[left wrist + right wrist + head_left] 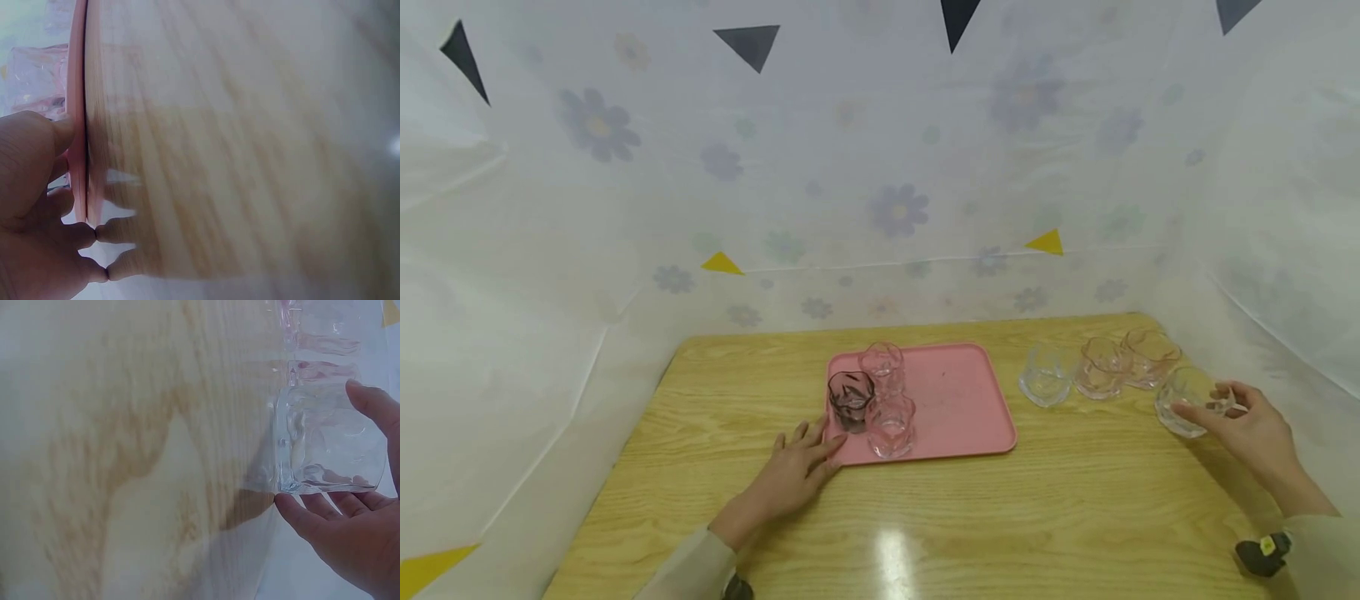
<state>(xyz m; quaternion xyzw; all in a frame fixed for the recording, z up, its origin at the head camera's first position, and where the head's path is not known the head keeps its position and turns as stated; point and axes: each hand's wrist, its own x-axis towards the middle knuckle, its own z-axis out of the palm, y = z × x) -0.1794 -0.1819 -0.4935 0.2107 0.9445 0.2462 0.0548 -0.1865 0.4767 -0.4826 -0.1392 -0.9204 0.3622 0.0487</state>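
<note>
At the right end of the table my right hand [1255,425] grips a clear glass cup [1182,402] from its right side. Thumb and fingers lie on either side of the clear glass cup [331,437] in the right wrist view, its base close over the wood. My left hand [790,471] rests at the near left corner of the pink tray [962,400], fingers spread. In the left wrist view, the thumb touches the tray rim [76,94] and some fingertips meet the tabletop. On the tray's left side stand a dark-tinted glass [852,402] and two pinkish glasses, one nearer [891,429], one farther [882,363].
Left of the held cup, another clear glass [1045,383] and two pink-rimmed glasses [1101,371] stand in a row on the wooden table [925,525]. White flower-printed sheeting [820,183] walls the back and both sides.
</note>
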